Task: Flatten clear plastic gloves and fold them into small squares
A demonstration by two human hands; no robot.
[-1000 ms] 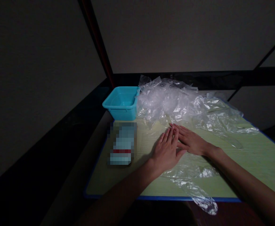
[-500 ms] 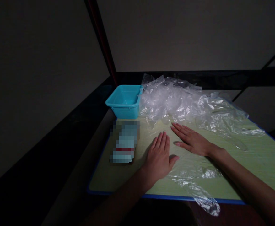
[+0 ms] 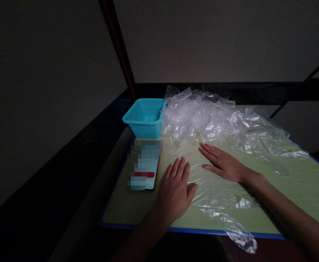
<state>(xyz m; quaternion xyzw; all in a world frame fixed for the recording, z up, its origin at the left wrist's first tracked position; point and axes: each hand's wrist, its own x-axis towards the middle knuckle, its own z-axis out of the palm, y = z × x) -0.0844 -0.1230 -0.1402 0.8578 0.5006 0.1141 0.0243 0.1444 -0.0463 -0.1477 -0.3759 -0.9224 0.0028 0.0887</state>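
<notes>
Film lies creased between left hand and right hand.

Two hands, one plastic heap, one tub, one phone

Turquoise basin, colourless clear plastic and a pale-blue phone with a red bar on a yellow-green, blue-edged desk.

Dim lt, grey walls, blk trim, blue-edged tbl
</notes>
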